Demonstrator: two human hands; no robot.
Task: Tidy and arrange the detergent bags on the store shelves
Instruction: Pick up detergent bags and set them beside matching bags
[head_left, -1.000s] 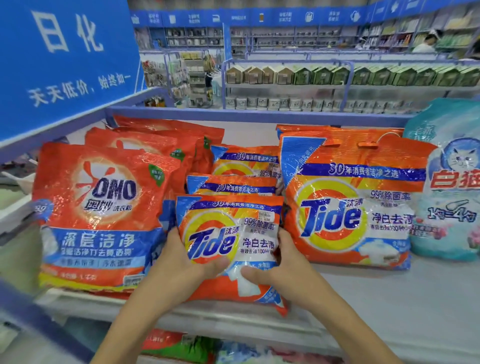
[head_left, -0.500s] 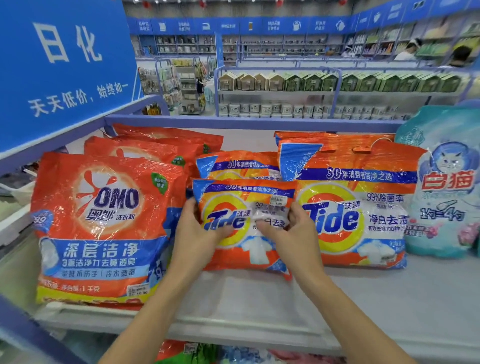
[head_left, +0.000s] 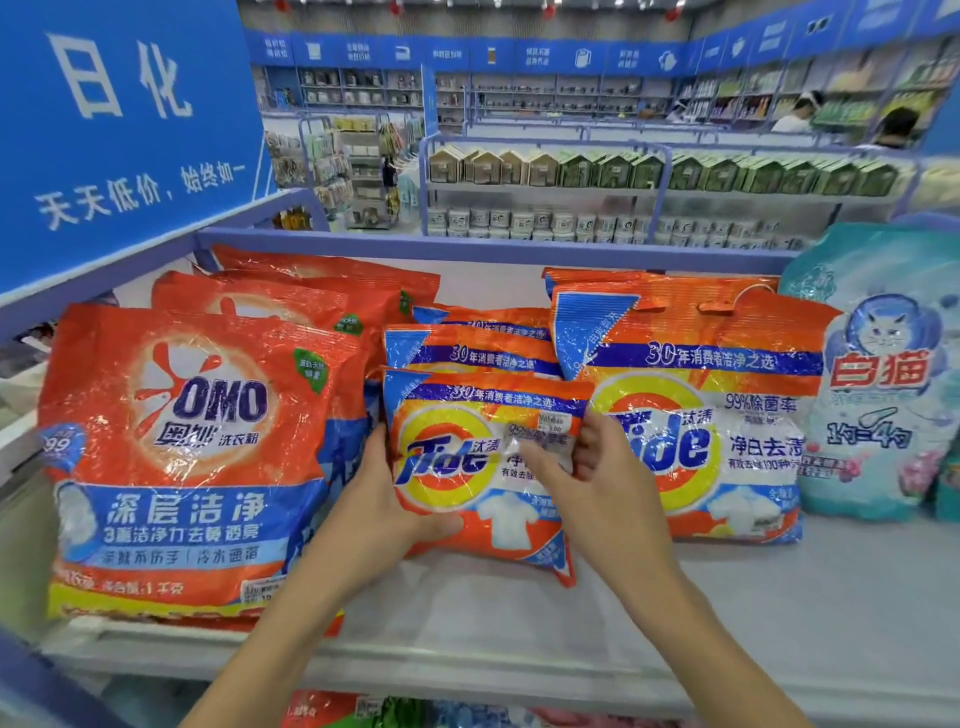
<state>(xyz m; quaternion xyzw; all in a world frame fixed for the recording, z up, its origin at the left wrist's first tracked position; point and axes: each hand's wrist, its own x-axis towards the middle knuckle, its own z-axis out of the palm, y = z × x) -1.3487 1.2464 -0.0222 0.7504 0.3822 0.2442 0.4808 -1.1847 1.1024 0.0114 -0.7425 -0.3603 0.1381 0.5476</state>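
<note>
Since I slid the bag back against its stack, it sits straighter. My left hand and right hand pinch its sides.

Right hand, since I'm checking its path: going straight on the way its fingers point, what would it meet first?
The right hand points up and left and grips the front Tide bag, so it meets that first; more small Tide bags stand behind, depth unclear.

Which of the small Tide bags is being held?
The front small Tide bag, nearest the shelf edge: left hand and right hand grip its sides. Two other bags sit behind it.
</note>
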